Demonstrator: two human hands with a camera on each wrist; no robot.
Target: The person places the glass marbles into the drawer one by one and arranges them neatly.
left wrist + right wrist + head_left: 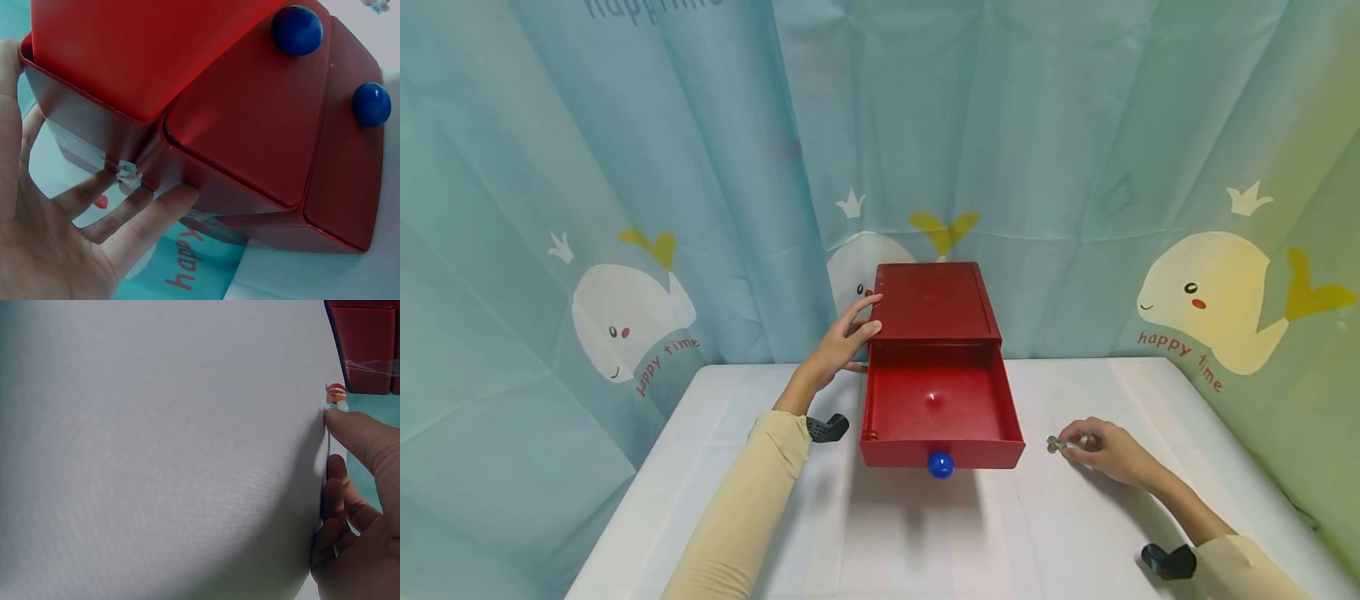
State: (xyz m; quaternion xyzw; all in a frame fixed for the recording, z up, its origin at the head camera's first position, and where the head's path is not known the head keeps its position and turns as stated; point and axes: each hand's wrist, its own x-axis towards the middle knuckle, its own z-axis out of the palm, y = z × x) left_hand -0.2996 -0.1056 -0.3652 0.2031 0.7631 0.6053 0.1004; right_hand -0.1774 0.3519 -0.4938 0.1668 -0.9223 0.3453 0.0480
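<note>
A dark red drawer cabinet stands at the table's back with its top drawer pulled out. My left hand lies along the cabinet's left side, fingers spread and nearly straight against it. The left wrist view shows those fingers touching the side wall below the pulled-out drawer. To the right of the drawer, my right hand pinches at a small cluster of glass marbles with thumb and forefinger. A red and yellow striped marble shows just beyond the thumb tip in the right wrist view.
Small orange-brown pieces lie in the drawer's front left corner. A blue knob sticks out from the drawer front; two lower drawers with blue knobs are closed. A whale-print curtain hangs behind the white table.
</note>
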